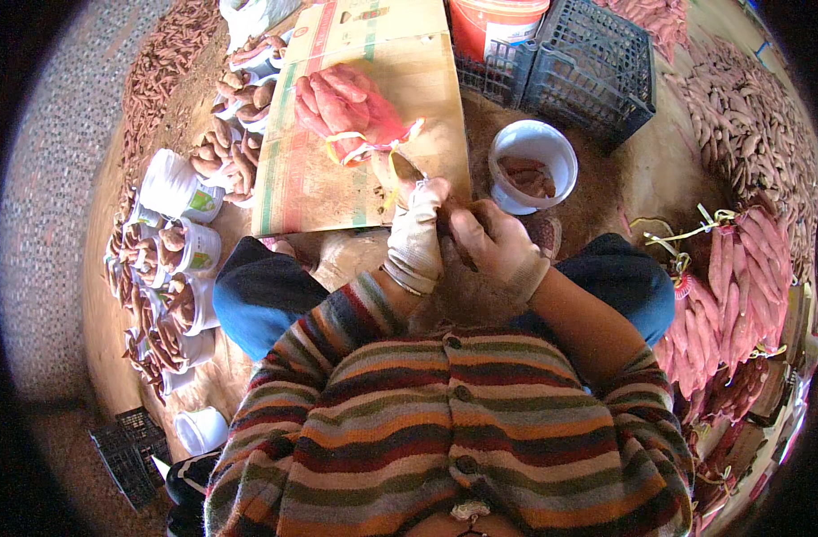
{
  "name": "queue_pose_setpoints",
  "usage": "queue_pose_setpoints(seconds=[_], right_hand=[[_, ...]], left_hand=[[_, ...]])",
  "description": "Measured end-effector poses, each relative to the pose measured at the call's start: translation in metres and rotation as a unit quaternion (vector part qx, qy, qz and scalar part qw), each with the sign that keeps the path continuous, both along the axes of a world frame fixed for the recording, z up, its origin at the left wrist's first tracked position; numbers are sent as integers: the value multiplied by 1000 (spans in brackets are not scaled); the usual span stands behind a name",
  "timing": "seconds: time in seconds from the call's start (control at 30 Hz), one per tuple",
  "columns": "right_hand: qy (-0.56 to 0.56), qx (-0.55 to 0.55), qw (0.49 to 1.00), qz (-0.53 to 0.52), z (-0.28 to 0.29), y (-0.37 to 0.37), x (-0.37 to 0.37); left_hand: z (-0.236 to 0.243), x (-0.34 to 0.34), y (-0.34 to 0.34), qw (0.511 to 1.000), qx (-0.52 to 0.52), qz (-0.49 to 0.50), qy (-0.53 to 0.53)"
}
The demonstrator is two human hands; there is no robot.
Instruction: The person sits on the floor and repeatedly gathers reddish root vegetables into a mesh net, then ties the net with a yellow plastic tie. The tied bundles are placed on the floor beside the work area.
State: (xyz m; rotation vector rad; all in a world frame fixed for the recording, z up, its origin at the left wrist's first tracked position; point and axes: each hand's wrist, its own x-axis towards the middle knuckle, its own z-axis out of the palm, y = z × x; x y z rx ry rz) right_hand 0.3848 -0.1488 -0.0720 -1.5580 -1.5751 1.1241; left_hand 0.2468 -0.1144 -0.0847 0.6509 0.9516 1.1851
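Observation:
My left hand (415,237), in a white glove, is closed around a knife (406,168) whose blade points up and away from me. My right hand (494,246), soil-stained, touches the left one and grips a small dark sweet potato (448,225), mostly hidden between the fingers. Both hands hover over my lap, just in front of a flat cardboard sheet (319,188). On the cardboard lies a red net bag of pink sweet potatoes (342,103) tied with a yellow strip.
A white bucket (552,143) with a few roots stands right of the cardboard, with dark plastic crates (597,67) and an orange bucket (494,22) behind. Several filled white buckets (181,246) line the left. Bagged sweet potatoes (736,286) pile up at right.

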Motion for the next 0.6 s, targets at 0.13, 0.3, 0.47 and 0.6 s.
queue_pose_setpoints(seconds=[0.13,0.3,0.47,0.6], right_hand=[[34,72,997,5,0,-6,-1],[-14,292,955,51,-6,-9,10],[15,134,991,9,-11,4,24],[4,126,992,-20,-12,12,27]], left_hand=[[-2,1,0,998,53,4,33],[1,7,3,978,-33,-6,-208],[10,3,18,984,-31,-45,-167],[-2,-2,19,990,-50,11,-128]])
